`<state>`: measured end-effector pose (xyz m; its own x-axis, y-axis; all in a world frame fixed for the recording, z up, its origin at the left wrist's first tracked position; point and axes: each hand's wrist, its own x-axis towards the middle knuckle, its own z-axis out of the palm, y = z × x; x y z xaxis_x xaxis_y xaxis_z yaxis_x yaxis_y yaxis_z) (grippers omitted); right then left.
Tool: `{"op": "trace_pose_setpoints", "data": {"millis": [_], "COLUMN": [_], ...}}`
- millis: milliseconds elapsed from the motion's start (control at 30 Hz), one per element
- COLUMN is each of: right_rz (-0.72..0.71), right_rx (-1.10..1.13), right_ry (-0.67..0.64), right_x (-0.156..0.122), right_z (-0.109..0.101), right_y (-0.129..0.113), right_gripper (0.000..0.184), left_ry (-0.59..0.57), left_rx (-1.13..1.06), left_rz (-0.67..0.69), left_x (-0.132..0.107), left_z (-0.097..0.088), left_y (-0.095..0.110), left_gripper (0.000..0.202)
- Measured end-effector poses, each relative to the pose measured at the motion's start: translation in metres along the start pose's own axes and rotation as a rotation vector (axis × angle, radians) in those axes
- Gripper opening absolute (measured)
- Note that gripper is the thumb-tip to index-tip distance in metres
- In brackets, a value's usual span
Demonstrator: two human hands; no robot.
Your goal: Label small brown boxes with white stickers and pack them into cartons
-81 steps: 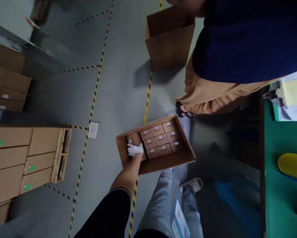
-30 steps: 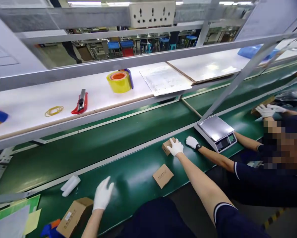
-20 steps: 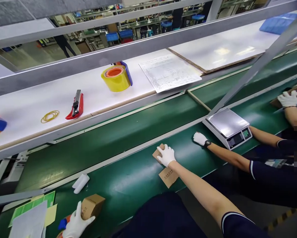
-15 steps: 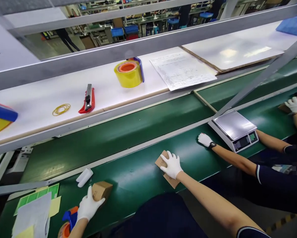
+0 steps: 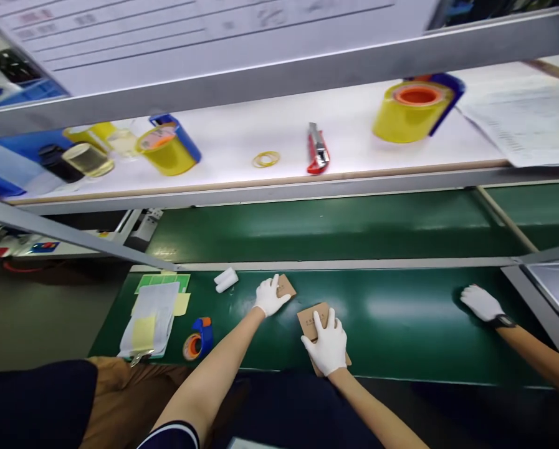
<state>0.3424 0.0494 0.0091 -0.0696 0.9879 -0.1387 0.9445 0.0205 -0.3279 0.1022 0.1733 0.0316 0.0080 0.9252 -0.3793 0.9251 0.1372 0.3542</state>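
Both my hands wear white gloves and rest on a green conveyor belt [image 5: 401,312]. My left hand [image 5: 268,296] grips a small brown cardboard box [image 5: 286,285] at its left side. My right hand [image 5: 328,343] lies with fingers spread flat on top of small flat brown boxes [image 5: 308,320], close to the belt's near edge. The two hands are a short distance apart.
A co-worker's gloved hand [image 5: 481,302] with a wristwatch rests on the belt at right, beside a scale [image 5: 550,299]. Left on the belt: a white roll [image 5: 225,280], papers [image 5: 151,315], a tape dispenser [image 5: 197,337]. The white shelf holds yellow tape rolls [image 5: 407,112], a red cutter [image 5: 317,149], rubber bands [image 5: 266,159].
The view has swung left along the belt. My left hand brought its small box right, beside my right hand, which still covers the flat boxes. The co-worker's hand stays on the belt.
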Motion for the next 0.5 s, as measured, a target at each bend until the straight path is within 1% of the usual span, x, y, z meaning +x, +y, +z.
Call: {"op": "trace_pose_setpoints", "data": {"millis": [67,133,200,233,267,333,433,500], "right_rz": [-0.032,-0.056,-0.078,-0.088,-0.094,-0.078,0.034,0.127], "right_rx": [0.02,0.029,0.039,0.051,0.069,0.114,0.158,0.17], "right_ry": [-0.017,-0.026,-0.027,-0.026,-0.025,-0.019,-0.011,-0.028], "right_x": [0.006,0.013,0.017,0.018,0.017,0.012,-0.003,-0.013], "right_z": [0.012,0.02,0.024,0.025,0.026,0.027,0.029,0.03], "right_y": [-0.033,-0.057,-0.07,-0.071,-0.069,-0.056,-0.024,-0.005], "right_gripper": [0.078,0.077,0.075,0.074,0.072,0.069,0.072,0.078], "left_ry": [0.001,-0.005,0.003,0.021,0.053,0.134,0.22,0.24], "left_rx": [-0.048,-0.105,-0.173,-0.21,-0.248,-0.326,-0.457,-0.553], "left_rz": [0.034,0.082,0.123,0.126,0.114,0.044,-0.07,-0.115], "left_x": [-0.001,0.0,0.005,0.009,0.013,0.021,0.027,0.026], "left_z": [0.003,0.003,-0.005,-0.013,-0.024,-0.05,-0.091,-0.111], "left_y": [-0.005,-0.011,-0.023,-0.033,-0.046,-0.079,-0.136,-0.168], "left_gripper": [0.088,0.083,0.071,0.061,0.051,0.038,0.036,0.039]}}
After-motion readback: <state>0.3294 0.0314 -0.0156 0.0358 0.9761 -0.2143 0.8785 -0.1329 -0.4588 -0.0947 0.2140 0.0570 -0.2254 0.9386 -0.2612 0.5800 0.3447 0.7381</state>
